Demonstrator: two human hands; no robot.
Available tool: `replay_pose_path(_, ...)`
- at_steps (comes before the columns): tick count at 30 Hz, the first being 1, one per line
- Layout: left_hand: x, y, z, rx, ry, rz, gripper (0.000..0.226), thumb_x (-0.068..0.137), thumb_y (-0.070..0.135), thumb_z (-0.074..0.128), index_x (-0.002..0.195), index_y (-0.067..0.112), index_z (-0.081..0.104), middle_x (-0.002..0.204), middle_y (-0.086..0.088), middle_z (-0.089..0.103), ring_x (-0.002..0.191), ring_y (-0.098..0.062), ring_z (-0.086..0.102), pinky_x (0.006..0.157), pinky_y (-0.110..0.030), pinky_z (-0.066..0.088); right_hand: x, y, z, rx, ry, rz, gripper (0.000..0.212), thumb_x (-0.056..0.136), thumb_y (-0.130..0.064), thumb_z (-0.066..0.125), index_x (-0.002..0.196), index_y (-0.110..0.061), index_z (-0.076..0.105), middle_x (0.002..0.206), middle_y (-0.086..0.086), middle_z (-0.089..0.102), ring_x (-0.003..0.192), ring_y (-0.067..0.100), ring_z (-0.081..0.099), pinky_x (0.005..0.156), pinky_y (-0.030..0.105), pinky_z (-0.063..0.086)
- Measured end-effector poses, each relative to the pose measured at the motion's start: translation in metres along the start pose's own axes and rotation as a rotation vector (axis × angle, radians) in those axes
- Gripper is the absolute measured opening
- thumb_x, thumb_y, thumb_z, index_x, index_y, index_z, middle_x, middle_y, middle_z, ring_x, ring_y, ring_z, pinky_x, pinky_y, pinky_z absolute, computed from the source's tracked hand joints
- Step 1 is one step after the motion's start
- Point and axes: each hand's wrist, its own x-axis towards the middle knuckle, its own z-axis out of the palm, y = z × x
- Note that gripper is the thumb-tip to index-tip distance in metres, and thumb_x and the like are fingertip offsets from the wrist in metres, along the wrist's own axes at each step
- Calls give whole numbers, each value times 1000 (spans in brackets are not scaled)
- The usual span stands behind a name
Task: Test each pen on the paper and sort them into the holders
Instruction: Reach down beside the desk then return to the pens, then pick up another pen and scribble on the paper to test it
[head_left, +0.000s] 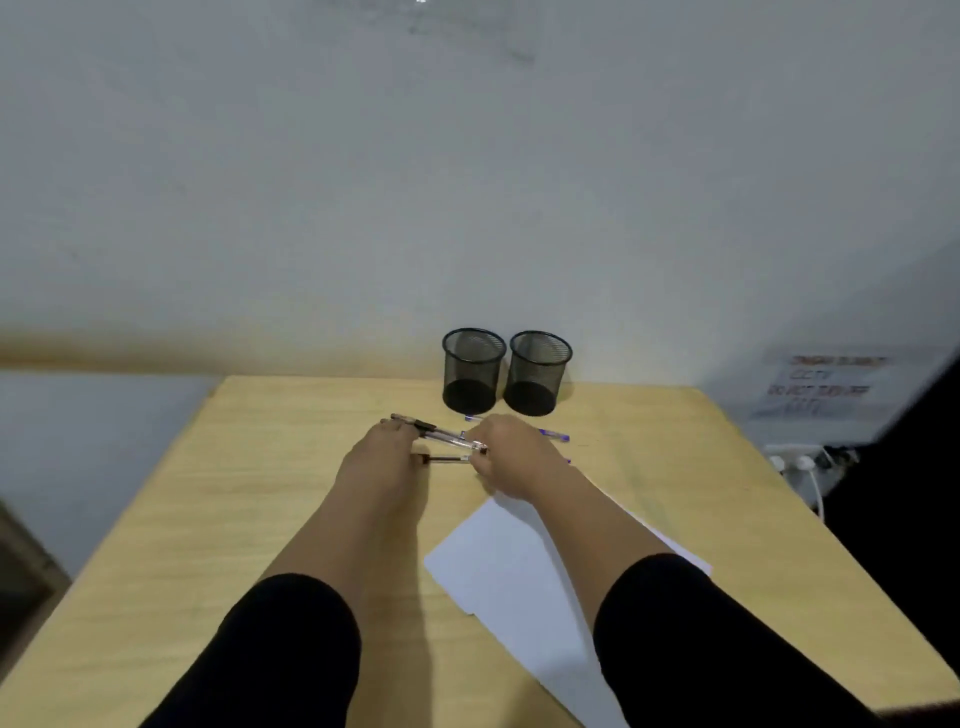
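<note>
Head view: both hands reach over the bench (218, 519) toward the loose pens lying in front of two black mesh holders (474, 370), which stand side by side near the wall, both apparently empty. The left hand (382, 462) and the right hand (511, 454) share one clear pen with a black cap (439, 432), raised at a slant between them — the left grip pinches the capped end, the right grip closes on the barrel end. A second dark pen (441, 459) lies on the bench just below it; blue pens (553, 434) show beyond the right hand. The paper (498, 561) lies nearer the body, partly under the right forearm. Judged step: uncapping. Pull the cap straight along the barrel, then carry the tip to the paper. Fingertip contact is blurred, the number of blue pens cannot be told, and the wall notice at right is illegible.
</note>
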Motion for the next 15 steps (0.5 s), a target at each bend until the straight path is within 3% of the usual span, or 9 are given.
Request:
replay_pose_path(4,6,-24,13,-29,0,-22,26,88,17,48,111,12,61,116,-7,57,114,-25,49,90,-41,47,21,-9,19,-4,23,-89,34,92,-23,51,124,-16,58,117,6,56,106,24,53,83,32,45)
replay_pose_path(6,10,-30,17,-61,25,-20,24,89,17,49,108,12,62,113,-7,58,113,-25,48,89,-41,46,28,-9,24,-16,19,-109,34,92,-25,52,125,-17,58,117,6,56,107,22,52,89,33,46)
replay_pose_path(11,13,-36,25,-155,106,-5,17,89,14,51,102,10,61,104,-10,58,104,-25,50,82,-40,45,37,-4,35,-5,47,-123,25,89,-29,57,109,-16,66,105,3,56,99,18,51,80,28,43)
replay_pose_path(15,8,-42,19,-285,206,-7,13,89,14,53,97,9,62,94,-9,58,87,-25,53,72,-30,41,39,-3,31,122,12,-113,16,88,-28,58,98,-19,66,97,-1,59,93,15,53,73,25,39)
